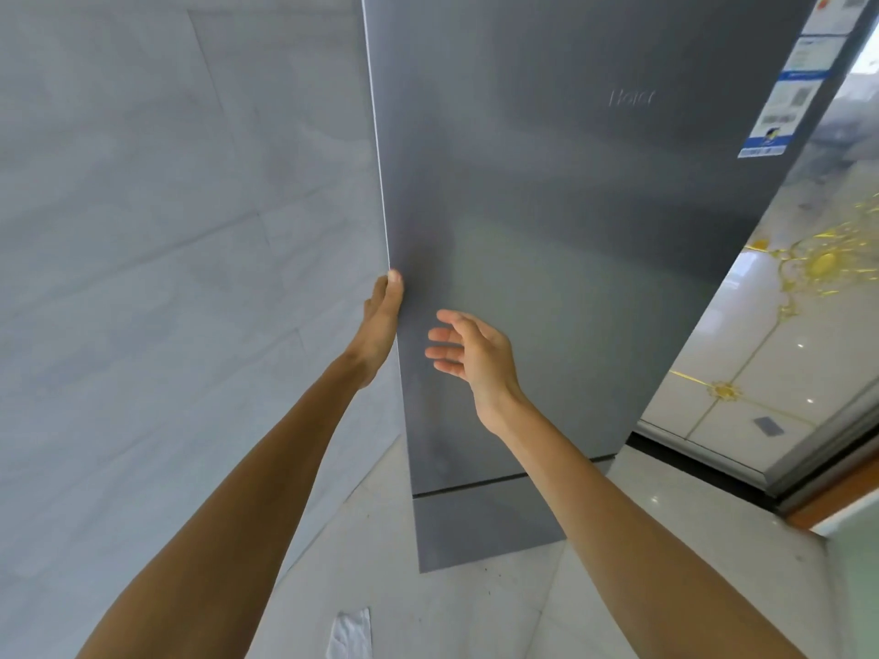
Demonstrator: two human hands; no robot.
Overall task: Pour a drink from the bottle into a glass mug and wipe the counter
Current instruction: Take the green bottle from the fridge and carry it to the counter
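Your left hand point(380, 325) grips the left edge of the grey fridge door point(571, 230). The thumb lies on the front face right at the edge, and the fingers are wrapped round behind it, out of sight. Your right hand point(468, 354) is held up in front of the door just right of the left hand, with its fingers point(440, 335) loose, spread and grasping nothing. You cannot tell whether they touch the door. Both bare forearms reach up from the bottom of the view.

This view does not show where the bottle and the glass mug are.

The door stands tall, with faint raised lettering point(631, 97) high on its face and a strip of printed stickers point(789, 97) along its upper right edge. Below a dark seam sits a second, shorter grey panel point(480, 530), which reaches down to the pale tiled floor point(499, 611). A grey tiled wall point(142, 230) is just left of the fridge. On the floor near your left forearm lies a crumpled white scrap point(352, 634). To the right, beyond a metal threshold rail point(742, 468), are glossy tiles with a gold pattern point(770, 335).
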